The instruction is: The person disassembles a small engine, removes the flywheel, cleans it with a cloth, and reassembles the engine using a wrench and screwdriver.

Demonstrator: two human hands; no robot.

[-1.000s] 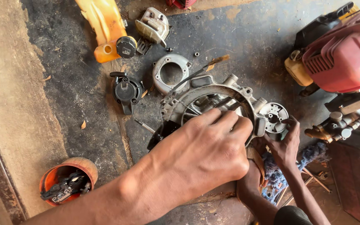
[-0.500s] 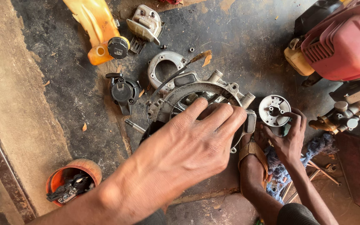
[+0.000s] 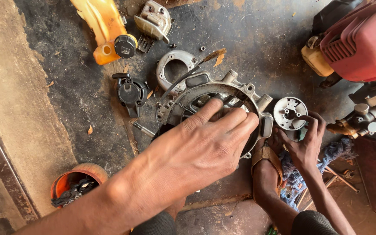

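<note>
My left hand (image 3: 196,152) lies flat, fingers together, on a grey round metal engine housing (image 3: 240,89) on the dark oily floor and covers most of its opening. My right hand (image 3: 305,146) is just right of the housing. Its fingertips grip a small round silver disc (image 3: 289,113) with holes, held beside the housing's rim. A sandalled foot (image 3: 266,167) rests between the two hands, against the housing's lower right edge.
A yellow fuel tank (image 3: 101,26) with a black cap, a grey metal casing (image 3: 155,19), a grey ring part (image 3: 172,65) and a black part (image 3: 130,92) lie beyond the housing. A red engine (image 3: 362,39) stands at right. An orange bowl (image 3: 72,187) holds black parts at lower left.
My left hand has flattened and slid slightly across the housing. The right hand has drawn the disc a little away from the housing's rim. The view has shifted slightly.
</note>
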